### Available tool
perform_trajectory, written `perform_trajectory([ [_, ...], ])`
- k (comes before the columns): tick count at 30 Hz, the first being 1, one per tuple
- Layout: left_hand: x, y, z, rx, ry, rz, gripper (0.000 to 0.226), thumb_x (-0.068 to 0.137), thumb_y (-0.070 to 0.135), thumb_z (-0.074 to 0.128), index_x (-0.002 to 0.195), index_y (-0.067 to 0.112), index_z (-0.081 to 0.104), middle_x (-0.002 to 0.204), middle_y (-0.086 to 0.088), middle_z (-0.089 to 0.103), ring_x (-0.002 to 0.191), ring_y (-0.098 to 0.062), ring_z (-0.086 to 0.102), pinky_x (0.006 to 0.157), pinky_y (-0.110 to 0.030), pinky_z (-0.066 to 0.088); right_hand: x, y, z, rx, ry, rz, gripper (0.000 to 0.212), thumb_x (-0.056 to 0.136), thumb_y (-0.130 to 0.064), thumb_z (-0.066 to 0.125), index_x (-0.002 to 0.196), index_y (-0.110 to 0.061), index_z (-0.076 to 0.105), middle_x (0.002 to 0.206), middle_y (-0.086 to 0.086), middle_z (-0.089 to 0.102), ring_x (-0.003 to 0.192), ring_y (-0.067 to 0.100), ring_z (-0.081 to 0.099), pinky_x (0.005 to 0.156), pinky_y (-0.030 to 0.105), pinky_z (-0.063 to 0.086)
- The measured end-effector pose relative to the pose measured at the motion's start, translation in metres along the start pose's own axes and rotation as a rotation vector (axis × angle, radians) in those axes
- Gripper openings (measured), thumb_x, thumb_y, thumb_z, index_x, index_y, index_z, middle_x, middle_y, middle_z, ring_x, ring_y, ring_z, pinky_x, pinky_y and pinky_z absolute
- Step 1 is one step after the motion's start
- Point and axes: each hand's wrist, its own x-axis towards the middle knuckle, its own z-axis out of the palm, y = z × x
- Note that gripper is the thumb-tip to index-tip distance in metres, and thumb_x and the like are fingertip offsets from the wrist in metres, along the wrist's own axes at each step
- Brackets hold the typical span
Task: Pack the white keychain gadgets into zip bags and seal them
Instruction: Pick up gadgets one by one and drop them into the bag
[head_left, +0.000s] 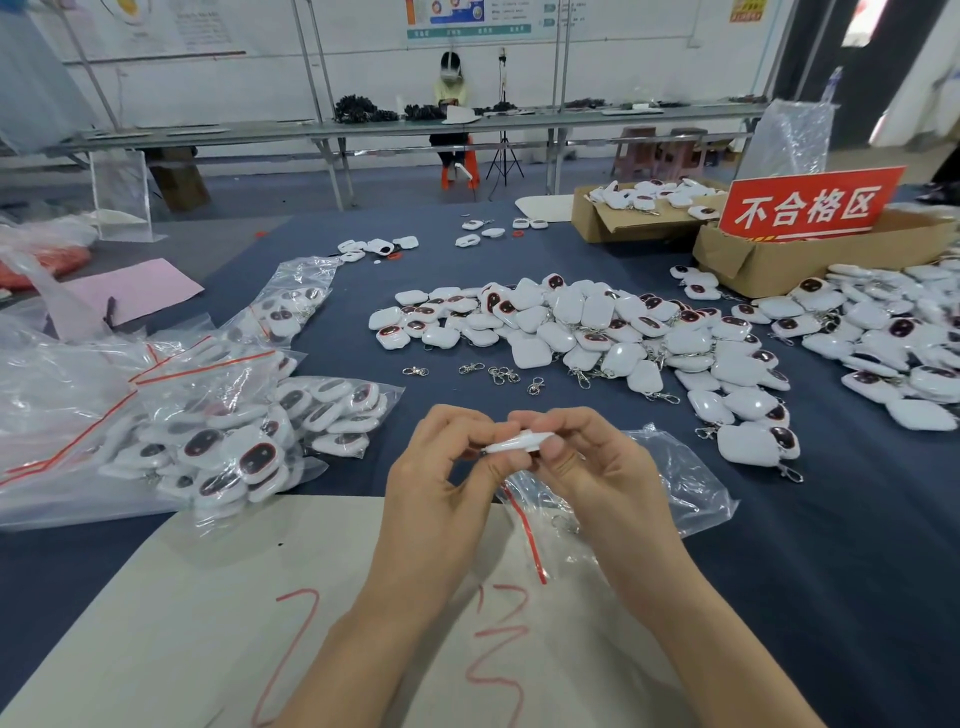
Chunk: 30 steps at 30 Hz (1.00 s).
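Workshop room, long bench (363, 127) along the white back wall. Table (831, 571) covered in dark blue cloth; pale board (182, 623) with red scrawl at near edge. Gadget heap (571, 322) mid-cloth, filled bags (234, 441) left, cardboard box (779, 260) right. Left hand (436, 493) and right hand (597, 467) both pinch one gadget (514, 441), edge-on, above a crumpled zip bag (675, 483).

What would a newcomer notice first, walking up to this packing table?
The heap of white gadgets across the middle of the blue table, and the red sign in a cardboard box at far right. Nearer, the left hand and right hand pinch one gadget over a zip bag; filled bags lie left.
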Motion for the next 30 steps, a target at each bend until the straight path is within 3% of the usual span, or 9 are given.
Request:
perform_trajectory([
  [2,-0.0004,0.0023,0.0003,-0.030,-0.005,-0.014,0.015,0.086,0.026,0.073,0.093,0.039,0.073,0.098,0.011,0.063,0.096,-0.016,0.064,0.075,-0.013,0.049,-0.0002,0.0009,-0.0004,-0.013,0.010,-0.011,0.029,0.099,-0.010,0.058,0.090,-0.033,0.074,0.116,-0.003,0.075,0.109,0.018,0.071,0.096,0.034,0.056],
  [4,-0.0012,0.0029,0.0014,-0.095,-0.044,-0.075,0.011,0.089,0.037,0.070,0.099,0.041,0.071,0.105,0.009,0.065,0.100,-0.017,0.066,0.080,-0.021,0.054,-0.0002,0.0013,0.0001,0.012,-0.003,-0.005,0.020,0.097,-0.017,0.059,0.092,-0.031,0.073,0.123,-0.005,0.072,0.113,0.018,0.069,0.098,0.033,0.055],
  [7,-0.0025,0.0038,0.0026,-0.236,-0.158,-0.252,0.027,0.092,0.050,0.062,0.115,0.036,0.065,0.106,0.008,0.072,0.098,-0.011,0.069,0.086,-0.029,0.057,-0.0012,0.0011,0.0004,0.070,-0.072,0.041,0.021,0.097,-0.017,0.056,0.091,-0.029,0.072,0.133,-0.009,0.066,0.121,0.015,0.065,0.097,0.024,0.052],
  [10,-0.0007,0.0045,0.0034,-0.335,-0.149,-0.346,0.026,0.098,0.027,0.063,0.124,0.031,0.062,0.110,0.010,0.073,0.098,-0.009,0.069,0.087,-0.026,0.057,-0.0009,0.0008,-0.0005,0.082,-0.084,0.070,0.032,0.103,-0.001,0.050,0.102,-0.025,0.071,0.135,-0.011,0.065,0.124,0.010,0.062,0.095,0.021,0.051],
  [13,0.0002,0.0045,0.0036,-0.261,-0.076,-0.302,0.028,0.098,0.012,0.064,0.115,0.033,0.064,0.105,0.009,0.074,0.095,-0.015,0.070,0.084,-0.026,0.057,-0.0002,-0.0019,0.0014,0.047,-0.023,0.088,0.029,0.099,-0.006,0.060,0.122,-0.024,0.064,0.124,-0.010,0.070,0.114,0.009,0.067,0.089,0.019,0.053],
  [19,0.0003,0.0082,0.0000,-0.171,-0.005,-0.187,0.030,0.093,0.010,0.071,0.097,0.039,0.072,0.095,0.013,0.074,0.083,-0.001,0.068,0.069,-0.008,0.049,0.0000,-0.0010,0.0032,-0.157,0.144,0.029,0.015,0.089,-0.010,0.074,0.099,-0.022,0.072,0.093,-0.002,0.077,0.090,0.014,0.070,0.082,0.023,0.055],
  [27,0.0008,0.0076,-0.0010,-0.160,0.010,-0.137,0.044,0.090,0.002,0.071,0.088,0.046,0.073,0.089,0.010,0.073,0.079,0.002,0.066,0.070,-0.007,0.046,0.0007,-0.0011,0.0022,-0.153,0.179,0.037,0.020,0.085,-0.003,0.076,0.095,-0.020,0.074,0.089,0.002,0.077,0.084,0.010,0.070,0.082,0.028,0.059],
  [30,0.0017,0.0056,-0.0022,-0.158,0.020,-0.144,0.037,0.093,0.007,0.068,0.096,0.043,0.074,0.088,0.009,0.071,0.076,0.000,0.064,0.070,-0.010,0.047,0.0003,-0.0025,0.0028,-0.160,0.166,0.030,0.019,0.085,-0.005,0.077,0.094,-0.022,0.075,0.085,-0.001,0.076,0.079,0.009,0.069,0.074,0.020,0.055],
])
